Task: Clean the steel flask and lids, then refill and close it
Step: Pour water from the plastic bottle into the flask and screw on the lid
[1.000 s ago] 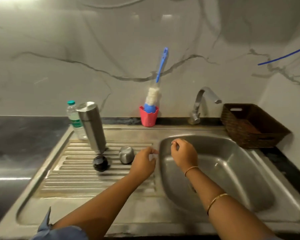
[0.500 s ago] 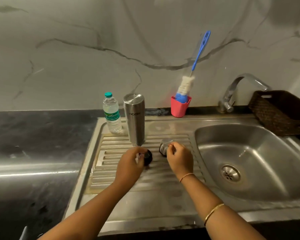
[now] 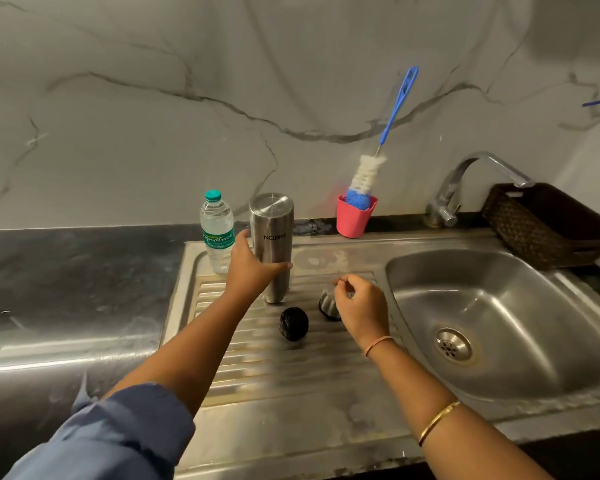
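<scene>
Gripping flask [image 3: 272, 223], left hand [image 3: 248, 271] (right hand [image 3: 362, 308] curled)

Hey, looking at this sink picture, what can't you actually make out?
All in the head view:
The steel lid is largely covered by the right hand; contact unclear.
The flask stands inverted, mouth against the drainboard, so its inside is hidden.
The left hand: some fingers pass behind the flask, grip uncertain.
The basket is cut off by the right edge.
</scene>
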A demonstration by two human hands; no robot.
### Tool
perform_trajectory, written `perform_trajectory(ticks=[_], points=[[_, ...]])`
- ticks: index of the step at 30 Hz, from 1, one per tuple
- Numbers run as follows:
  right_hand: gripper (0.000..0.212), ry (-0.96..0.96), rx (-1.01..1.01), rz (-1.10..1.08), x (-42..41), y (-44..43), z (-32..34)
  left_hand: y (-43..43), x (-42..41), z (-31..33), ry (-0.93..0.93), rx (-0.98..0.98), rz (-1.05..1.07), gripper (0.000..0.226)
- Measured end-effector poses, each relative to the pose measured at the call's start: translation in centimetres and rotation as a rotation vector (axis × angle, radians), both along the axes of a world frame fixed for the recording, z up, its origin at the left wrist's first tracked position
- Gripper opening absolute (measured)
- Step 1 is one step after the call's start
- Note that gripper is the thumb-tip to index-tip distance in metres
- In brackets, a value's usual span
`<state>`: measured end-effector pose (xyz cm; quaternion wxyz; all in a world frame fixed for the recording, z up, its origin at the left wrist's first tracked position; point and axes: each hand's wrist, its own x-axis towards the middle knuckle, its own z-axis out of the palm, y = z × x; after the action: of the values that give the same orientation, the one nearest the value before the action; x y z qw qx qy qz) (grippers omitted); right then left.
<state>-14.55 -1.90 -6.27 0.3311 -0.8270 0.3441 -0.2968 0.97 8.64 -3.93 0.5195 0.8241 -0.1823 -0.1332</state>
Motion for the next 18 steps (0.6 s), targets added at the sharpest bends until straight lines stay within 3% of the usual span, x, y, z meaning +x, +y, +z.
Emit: perform_trajectory(ticks=[5, 12, 15, 18], points=[[0.018, -0.019, 0.036, -0.035, -0.3, -0.5, 0.3, -0.7, 0.4, -0.3, 0.047, -0.046, -0.019, 0.068], [0.015, -0.044, 0.088, 0.000, -0.7, 0.9, -0.1, 2.5, -1.1, -0.6, -0.014, -0.162, 0.150, 0.062], [0.012, -0.094, 0.142, 0.096, -0.3, 2.4, 0.3, 5.1, -1.8, -0.5, 0.144, -0.354, 0.278, 0.069], [0.016, -0.095, 0.192, 0.246, 0.4, 4.1, 0.8, 7.4, -2.6, -0.2, 0.489, -0.582, 0.373, 0.068]])
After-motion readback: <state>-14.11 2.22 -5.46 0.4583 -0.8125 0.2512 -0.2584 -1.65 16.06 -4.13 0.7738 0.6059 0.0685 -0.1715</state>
